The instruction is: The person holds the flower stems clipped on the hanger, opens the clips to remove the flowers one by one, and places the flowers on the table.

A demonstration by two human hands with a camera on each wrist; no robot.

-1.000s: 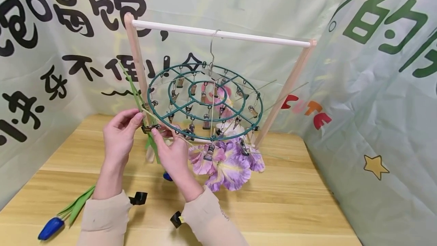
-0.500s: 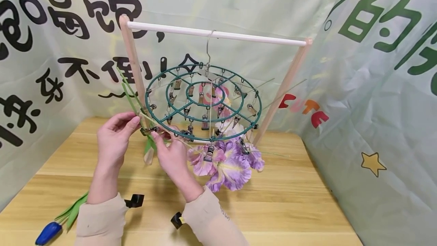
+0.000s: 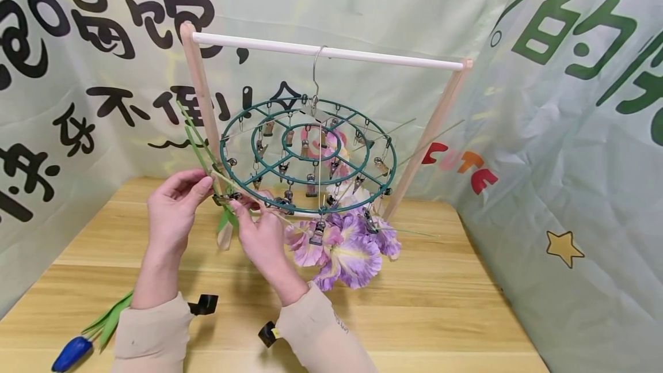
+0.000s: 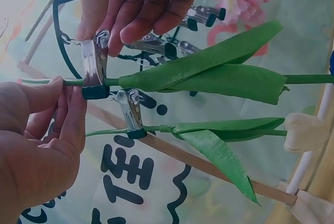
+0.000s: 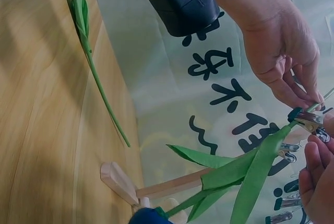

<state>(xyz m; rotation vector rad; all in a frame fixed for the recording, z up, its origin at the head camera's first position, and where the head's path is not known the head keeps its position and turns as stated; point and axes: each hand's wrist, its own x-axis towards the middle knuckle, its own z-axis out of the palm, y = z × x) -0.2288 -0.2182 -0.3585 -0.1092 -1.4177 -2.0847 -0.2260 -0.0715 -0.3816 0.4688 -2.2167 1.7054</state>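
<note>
In the left wrist view my left hand (image 4: 44,145) pinches the thin green stem of an artificial tulip (image 4: 209,80) between thumb and fingers. A metal clip (image 4: 95,67) with dark green tips sits across that stem; my right hand (image 4: 141,4) pinches its handle end. The flower is blue, as the tulip bloom (image 5: 148,216) at the bottom of the right wrist view shows. Beside it hangs a white tulip (image 4: 305,131), its stem in another clip (image 4: 130,114). Both clips are at the left side of a round green hanger (image 3: 322,210).
The hanger hooks onto a white rod (image 3: 259,45) between wooden posts (image 3: 437,122). Purple and pink flowers (image 3: 352,255) hang from it at the right, beside several bare clips (image 3: 311,185). A second blue tulip (image 3: 72,353) lies on the wooden table (image 3: 414,315) at front left.
Both hands have shifted slightly left in the head view, along with a small turn of the view. The blue bloom below my right hand has gone out of sight there. The grips look unchanged.
</note>
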